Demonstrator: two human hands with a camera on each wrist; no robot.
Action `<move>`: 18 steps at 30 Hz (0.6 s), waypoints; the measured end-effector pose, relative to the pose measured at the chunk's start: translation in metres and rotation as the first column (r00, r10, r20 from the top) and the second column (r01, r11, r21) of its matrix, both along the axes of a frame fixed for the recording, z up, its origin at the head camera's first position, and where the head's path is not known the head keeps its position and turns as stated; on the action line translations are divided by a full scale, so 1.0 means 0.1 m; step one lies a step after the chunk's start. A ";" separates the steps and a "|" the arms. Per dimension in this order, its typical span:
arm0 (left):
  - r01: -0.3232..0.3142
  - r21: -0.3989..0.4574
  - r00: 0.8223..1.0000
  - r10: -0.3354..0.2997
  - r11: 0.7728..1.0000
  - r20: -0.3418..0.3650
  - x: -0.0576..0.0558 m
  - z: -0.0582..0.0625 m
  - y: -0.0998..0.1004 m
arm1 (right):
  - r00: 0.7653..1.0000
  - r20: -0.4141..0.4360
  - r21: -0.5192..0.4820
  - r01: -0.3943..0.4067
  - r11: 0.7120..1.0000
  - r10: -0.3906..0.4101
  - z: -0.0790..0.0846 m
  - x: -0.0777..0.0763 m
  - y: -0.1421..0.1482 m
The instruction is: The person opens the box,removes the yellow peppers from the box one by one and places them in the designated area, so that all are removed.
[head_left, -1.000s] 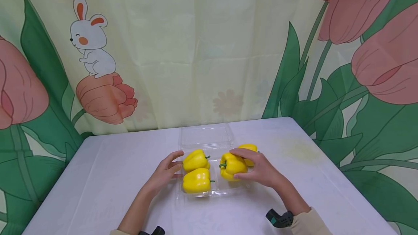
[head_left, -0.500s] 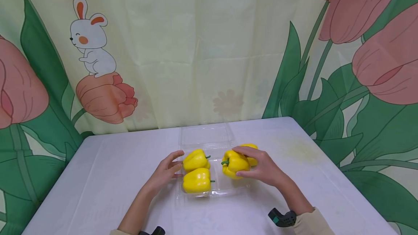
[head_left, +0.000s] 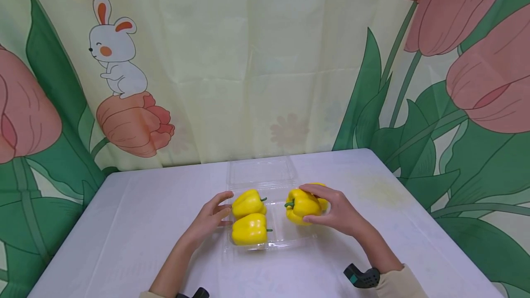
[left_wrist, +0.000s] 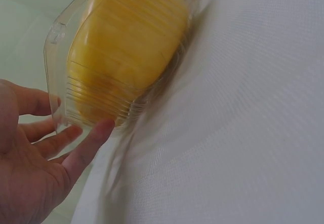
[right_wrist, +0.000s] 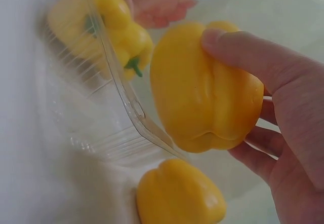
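My right hand (head_left: 334, 208) grips a yellow bell pepper (head_left: 303, 207) with a green stem, thumb on one side and fingers on the other. In the right wrist view this bell pepper (right_wrist: 202, 89) is raised beside the rim of a clear plastic clamshell container (head_left: 285, 244). Two more yellow bell peppers, a far one (head_left: 247, 203) and a near one (head_left: 250, 229), lie in the container's left half. At its left side, my left hand (head_left: 209, 219) touches the clear wall with spread fingers; through that wall a pepper (left_wrist: 126, 41) shows in the left wrist view.
Another yellow bell pepper (right_wrist: 177, 193) lies on the table outside the container's right side, partly hidden by my right hand in the head view. The container's lid (head_left: 261, 171) is folded back on the white tablecloth (head_left: 145, 224). A printed curtain (head_left: 215, 59) hangs behind.
My right hand has moved to the right and slightly up with its bell pepper, away from the container's middle. My left hand and the two peppers in the container stay put.
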State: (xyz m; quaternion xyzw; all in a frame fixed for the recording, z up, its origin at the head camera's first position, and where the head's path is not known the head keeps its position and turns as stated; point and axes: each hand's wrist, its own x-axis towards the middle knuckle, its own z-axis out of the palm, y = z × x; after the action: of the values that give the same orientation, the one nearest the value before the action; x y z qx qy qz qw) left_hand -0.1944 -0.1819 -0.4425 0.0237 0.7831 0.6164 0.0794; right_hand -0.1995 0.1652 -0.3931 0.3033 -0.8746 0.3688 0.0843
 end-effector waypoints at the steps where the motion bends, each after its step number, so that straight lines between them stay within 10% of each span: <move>1: 0.001 0.000 1.000 -0.001 1.000 0.000 0.00 0.00 0.00 | 1.000 -0.003 0.002 0.001 1.000 -0.001 0.00 0.00 0.01; 18: 0.001 -0.002 1.000 -0.001 1.000 0.002 0.00 -0.01 0.00 | 1.000 -0.009 0.023 0.027 0.999 -0.026 0.04 0.04 0.07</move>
State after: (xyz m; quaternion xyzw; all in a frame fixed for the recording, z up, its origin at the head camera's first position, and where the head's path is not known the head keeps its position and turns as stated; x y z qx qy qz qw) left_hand -0.1944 -0.1818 -0.4436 0.0233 0.7835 0.6157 0.0806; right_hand -0.1956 0.1725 -0.3892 0.2942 -0.8824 0.3563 0.0893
